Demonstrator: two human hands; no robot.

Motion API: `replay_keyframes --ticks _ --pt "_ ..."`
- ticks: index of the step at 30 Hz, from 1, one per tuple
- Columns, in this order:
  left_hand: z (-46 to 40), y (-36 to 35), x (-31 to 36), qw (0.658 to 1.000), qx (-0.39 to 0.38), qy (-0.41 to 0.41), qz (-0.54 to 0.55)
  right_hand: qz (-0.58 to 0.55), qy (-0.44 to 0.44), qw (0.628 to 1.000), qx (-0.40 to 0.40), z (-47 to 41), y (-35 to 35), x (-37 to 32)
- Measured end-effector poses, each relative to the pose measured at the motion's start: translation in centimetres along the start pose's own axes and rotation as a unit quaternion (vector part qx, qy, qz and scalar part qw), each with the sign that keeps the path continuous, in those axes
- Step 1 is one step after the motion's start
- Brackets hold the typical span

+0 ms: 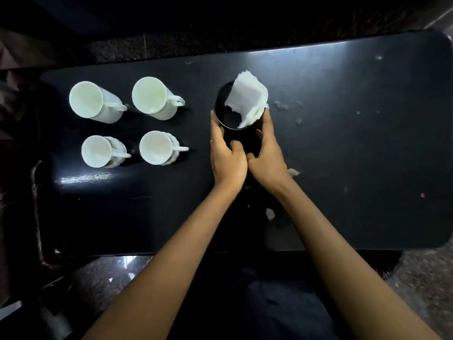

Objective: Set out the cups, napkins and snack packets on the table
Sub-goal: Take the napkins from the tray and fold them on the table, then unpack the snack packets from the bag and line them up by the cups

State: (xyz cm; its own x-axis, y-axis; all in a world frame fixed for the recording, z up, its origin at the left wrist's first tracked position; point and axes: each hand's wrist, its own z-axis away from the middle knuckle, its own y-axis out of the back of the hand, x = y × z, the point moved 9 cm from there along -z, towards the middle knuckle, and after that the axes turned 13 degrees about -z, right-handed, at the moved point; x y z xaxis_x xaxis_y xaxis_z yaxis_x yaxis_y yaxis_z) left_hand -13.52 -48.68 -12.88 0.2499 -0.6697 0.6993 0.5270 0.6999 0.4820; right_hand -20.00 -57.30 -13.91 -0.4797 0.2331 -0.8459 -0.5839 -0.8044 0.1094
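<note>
Several white cups stand in two rows on the left of the dark table (343, 143): two tall ones at the back (95, 101) (154, 98) and two shorter ones in front (103, 151) (158, 147). A black round holder (226, 116) stands near the table's middle with a wad of white napkins (247, 99) sticking out of its top. My left hand (226, 153) wraps the holder's left side. My right hand (267, 148) wraps its right side, fingertips near the napkins. No snack packets are in view.
Small white crumbs and scraps lie scattered on the table's right half (282, 105) and near my right wrist (269, 213). The table's front edge runs just below my forearms. A speckled stone floor (416, 278) surrounds the table.
</note>
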Motion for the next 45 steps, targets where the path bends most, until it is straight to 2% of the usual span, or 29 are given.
replay_keyframes --ticks 8,18,24,32,38,45 --pt "-2.1 -0.1 0.3 0.998 -0.057 -0.008 0.017 0.009 -0.004 1.0 -0.002 -1.0 -1.1 -0.5" --pt "-2.1 0.0 0.5 0.997 -0.078 -0.022 -0.016 0.034 -0.011 0.999 0.022 -1.0 -1.0 -0.2" --pt "-0.1 0.9 -0.2 0.996 -0.069 0.002 -0.051 -0.004 -0.035 0.995 0.092 1.3 0.0 0.5" --pt "4.8 4.0 -3.1 0.998 -0.058 -0.011 0.03 -0.032 -0.006 0.988 0.152 6.5 -1.4 -1.0" --pt "6.3 10.8 -5.1 0.998 -0.012 -0.017 0.067 -0.018 0.019 0.992 0.125 9.3 -7.7 -3.5" --pt "5.5 26.4 -8.2 0.983 0.16 -0.027 0.081 0.024 0.095 0.995 0.002 11.2 -21.7 -8.1"
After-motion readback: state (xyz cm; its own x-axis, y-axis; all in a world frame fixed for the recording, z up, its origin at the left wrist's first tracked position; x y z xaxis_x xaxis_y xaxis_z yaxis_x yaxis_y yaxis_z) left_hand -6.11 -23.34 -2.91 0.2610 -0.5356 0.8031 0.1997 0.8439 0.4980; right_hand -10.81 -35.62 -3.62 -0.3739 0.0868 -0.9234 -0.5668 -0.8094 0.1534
